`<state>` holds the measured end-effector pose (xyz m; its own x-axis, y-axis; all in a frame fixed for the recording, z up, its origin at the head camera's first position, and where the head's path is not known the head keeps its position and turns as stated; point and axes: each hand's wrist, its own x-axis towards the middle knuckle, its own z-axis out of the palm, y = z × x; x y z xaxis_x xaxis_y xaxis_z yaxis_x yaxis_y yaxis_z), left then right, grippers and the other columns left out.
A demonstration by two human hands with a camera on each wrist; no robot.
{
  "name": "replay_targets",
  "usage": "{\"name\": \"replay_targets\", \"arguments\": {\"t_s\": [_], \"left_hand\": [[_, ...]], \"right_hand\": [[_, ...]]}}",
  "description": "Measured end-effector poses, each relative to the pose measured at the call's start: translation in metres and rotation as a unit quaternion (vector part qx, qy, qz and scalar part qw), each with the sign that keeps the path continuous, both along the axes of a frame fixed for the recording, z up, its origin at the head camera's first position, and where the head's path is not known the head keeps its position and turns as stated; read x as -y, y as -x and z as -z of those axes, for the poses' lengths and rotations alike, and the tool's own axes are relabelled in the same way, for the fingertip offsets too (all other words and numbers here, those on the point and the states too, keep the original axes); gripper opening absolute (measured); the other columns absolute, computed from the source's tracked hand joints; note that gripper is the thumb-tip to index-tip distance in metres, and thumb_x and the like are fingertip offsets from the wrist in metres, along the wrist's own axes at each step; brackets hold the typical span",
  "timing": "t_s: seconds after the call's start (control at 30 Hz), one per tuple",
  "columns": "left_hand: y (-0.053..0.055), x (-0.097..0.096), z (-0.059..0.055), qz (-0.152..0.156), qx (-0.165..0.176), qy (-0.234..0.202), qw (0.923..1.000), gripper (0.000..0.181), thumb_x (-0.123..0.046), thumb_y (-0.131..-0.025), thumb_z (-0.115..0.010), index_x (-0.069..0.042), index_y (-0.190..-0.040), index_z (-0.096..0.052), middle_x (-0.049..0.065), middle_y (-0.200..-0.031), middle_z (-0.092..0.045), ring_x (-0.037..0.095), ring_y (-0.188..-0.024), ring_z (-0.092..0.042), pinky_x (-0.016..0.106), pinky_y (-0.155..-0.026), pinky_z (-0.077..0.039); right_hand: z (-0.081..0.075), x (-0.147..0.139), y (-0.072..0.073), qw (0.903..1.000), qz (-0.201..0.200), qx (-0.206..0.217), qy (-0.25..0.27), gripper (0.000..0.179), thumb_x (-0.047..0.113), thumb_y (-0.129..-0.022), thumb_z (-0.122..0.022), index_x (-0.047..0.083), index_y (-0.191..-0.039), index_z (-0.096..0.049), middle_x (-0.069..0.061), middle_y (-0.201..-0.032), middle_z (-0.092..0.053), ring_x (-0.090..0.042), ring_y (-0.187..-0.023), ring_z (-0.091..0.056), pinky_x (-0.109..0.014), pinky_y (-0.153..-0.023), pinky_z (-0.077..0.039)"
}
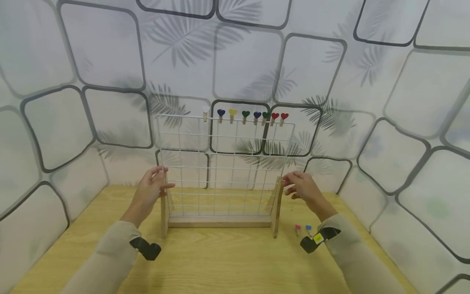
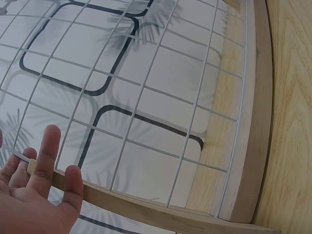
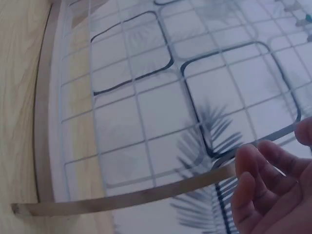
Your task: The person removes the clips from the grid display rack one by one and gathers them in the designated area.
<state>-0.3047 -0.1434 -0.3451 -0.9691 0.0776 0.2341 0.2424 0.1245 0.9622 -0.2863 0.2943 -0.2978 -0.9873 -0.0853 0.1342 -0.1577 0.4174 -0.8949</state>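
Note:
A white wire grid rack (image 1: pixel 231 154) stands upright on the table in a wooden base with two side posts. At its left side my left hand (image 1: pixel 152 181) grips the edge near the top of the post; in the left wrist view the wire passes among the fingers (image 2: pixel 46 161), some of them extended. My right hand (image 1: pixel 300 188) holds the opposite edge, with curled fingers (image 3: pixel 246 175) right at the end of the right post (image 1: pixel 277 206). Several wooden clips with heart tops line the top wire, among them a yellow clip (image 1: pixel 233 114) and a red clip (image 1: pixel 284 118).
On the table (image 1: pixel 220 261), to the right of the rack, lie a loose pink heart clip (image 1: pixel 298 228) and a blue heart clip (image 1: pixel 308 229), close to the right wrist's camera strap. A patterned wall covering (image 1: pixel 242 65) rises behind and at both sides.

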Motion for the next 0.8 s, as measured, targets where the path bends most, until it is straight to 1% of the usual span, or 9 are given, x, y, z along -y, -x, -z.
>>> {"name": "replay_targets", "arguments": {"t_s": [0.13,0.27,0.37,0.53,0.63,0.7,0.8], "left_hand": [[0.0,0.0,0.001,-0.001,-0.001,-0.007,1.0,0.061,-0.04,-0.106,-0.033,-0.003,-0.152,-0.018,0.011,-0.156,-0.028,-0.002,-0.097,-0.06,0.039,-0.093,-0.046],[0.0,-0.001,0.001,0.0,0.001,-0.009,1.0,0.06,-0.037,-0.106,-0.035,-0.003,-0.152,-0.018,0.01,-0.157,-0.028,-0.003,-0.096,-0.06,0.04,-0.092,-0.046],[0.0,0.0,0.001,-0.002,0.0,-0.007,1.0,0.059,-0.035,-0.106,-0.036,-0.002,-0.152,-0.018,0.011,-0.156,-0.028,-0.003,-0.096,-0.06,0.037,-0.09,-0.046],[-0.001,0.002,0.002,-0.005,-0.004,-0.009,0.9999,0.059,-0.034,-0.106,-0.037,-0.001,-0.152,-0.017,0.012,-0.156,-0.028,-0.002,-0.096,-0.06,0.031,-0.086,-0.047],[0.0,0.002,0.002,-0.006,-0.001,-0.013,0.9999,0.06,-0.033,-0.106,-0.038,-0.001,-0.152,-0.017,0.013,-0.156,-0.028,-0.002,-0.095,-0.06,0.028,-0.084,-0.048],[0.0,0.001,0.002,-0.003,-0.001,-0.018,0.9998,0.06,-0.033,-0.106,-0.039,-0.001,-0.152,-0.017,0.014,-0.156,-0.028,-0.002,-0.095,-0.06,0.029,-0.084,-0.047],[0.0,-0.001,0.001,-0.001,-0.001,-0.021,0.9998,0.06,-0.033,-0.106,-0.04,-0.001,-0.152,-0.018,0.013,-0.156,-0.028,0.0,-0.097,-0.06,0.031,-0.087,-0.047]], "right_hand": [[-0.012,0.011,-0.003,0.9981,-0.055,-0.007,0.025,0.045,0.028,-0.106,-0.04,-0.012,-0.12,-0.053,-0.014,-0.101,-0.063,-0.023,-0.077,-0.064,-0.03,-0.062,-0.051],[-0.026,0.028,-0.005,0.9926,-0.11,-0.008,0.05,0.046,0.031,-0.107,-0.038,-0.009,-0.122,-0.054,-0.011,-0.104,-0.064,-0.018,-0.076,-0.064,-0.031,-0.065,-0.052],[-0.038,0.044,-0.004,0.9871,-0.141,-0.012,0.076,0.045,0.032,-0.106,-0.038,-0.006,-0.122,-0.055,-0.011,-0.107,-0.064,-0.016,-0.075,-0.064,-0.029,-0.065,-0.052],[-0.058,0.073,0.002,0.9797,-0.171,-0.025,0.102,0.045,0.033,-0.106,-0.037,-0.005,-0.123,-0.054,-0.018,-0.116,-0.061,-0.017,-0.076,-0.064,-0.028,-0.067,-0.051],[-0.072,0.09,0.006,0.977,-0.18,-0.031,0.11,0.045,0.03,-0.107,-0.036,-0.007,-0.126,-0.052,-0.024,-0.121,-0.058,-0.016,-0.076,-0.063,-0.028,-0.066,-0.05],[-0.082,0.101,0.008,0.9744,-0.186,-0.035,0.121,0.045,0.029,-0.107,-0.036,-0.008,-0.127,-0.051,-0.025,-0.121,-0.057,-0.016,-0.074,-0.063,-0.027,-0.066,-0.05],[-0.096,0.115,0.01,0.9696,-0.196,-0.042,0.14,0.045,0.029,-0.107,-0.036,-0.008,-0.128,-0.049,-0.022,-0.119,-0.057,-0.016,-0.074,-0.063,-0.027,-0.065,-0.05]]}}
